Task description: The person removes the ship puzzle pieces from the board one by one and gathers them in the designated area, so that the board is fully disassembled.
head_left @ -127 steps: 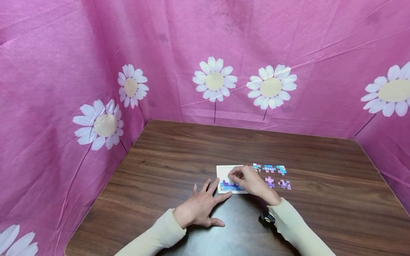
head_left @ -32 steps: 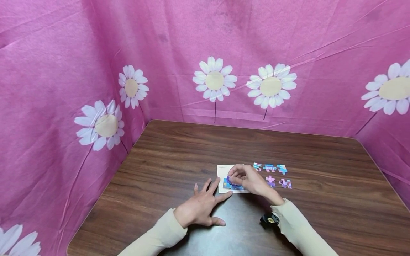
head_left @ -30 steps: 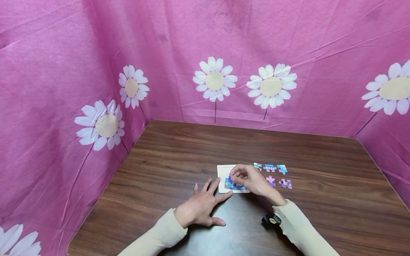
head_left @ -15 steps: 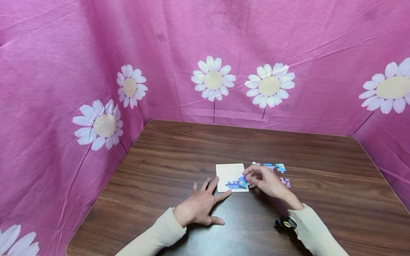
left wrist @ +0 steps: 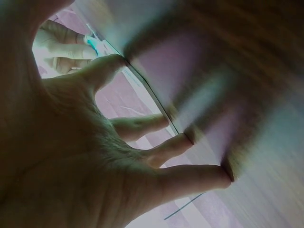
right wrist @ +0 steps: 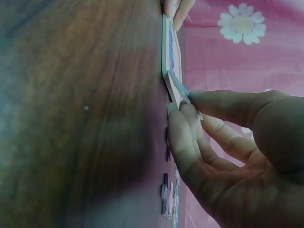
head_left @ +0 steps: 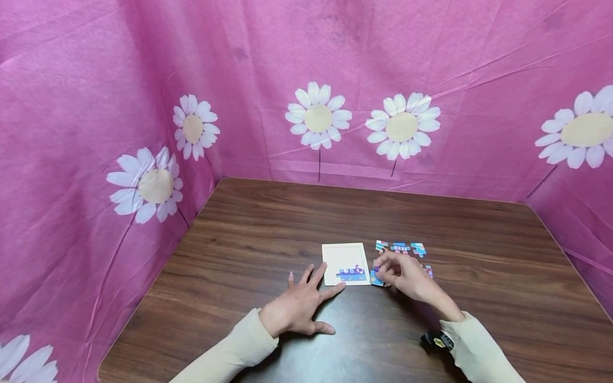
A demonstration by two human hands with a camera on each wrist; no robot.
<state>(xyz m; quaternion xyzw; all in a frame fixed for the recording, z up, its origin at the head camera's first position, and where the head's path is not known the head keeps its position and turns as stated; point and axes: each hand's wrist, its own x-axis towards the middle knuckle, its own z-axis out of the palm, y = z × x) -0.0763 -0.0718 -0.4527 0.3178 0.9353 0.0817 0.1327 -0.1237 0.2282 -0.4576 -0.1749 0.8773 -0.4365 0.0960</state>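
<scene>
A cream puzzle tray (head_left: 341, 256) lies flat on the table, with joined blue and purple jigsaw pieces (head_left: 351, 275) along its near right part. My left hand (head_left: 301, 306) is spread, fingertips at the tray's left and near edges; the left wrist view shows those fingers extended down to the surface. Just off the tray's right edge, my right hand (head_left: 406, 275) pinches a blue and purple jigsaw piece (head_left: 375, 279) between thumb and fingers. In the right wrist view this jigsaw piece (right wrist: 179, 88) is tilted beside the tray's corner.
Several loose jigsaw pieces lie right of the tray: a back row around a blue piece (head_left: 400, 247), and another piece (head_left: 429, 271) partly behind the right hand. The brown wooden table (head_left: 268, 229) meets a pink flowered curtain (head_left: 258, 106) at the back and sides.
My right hand has pulled a blue and purple jigsaw piece from the tray and carried it right, past the edge. The joined pieces now sit further right in the tray. My left hand stays put.
</scene>
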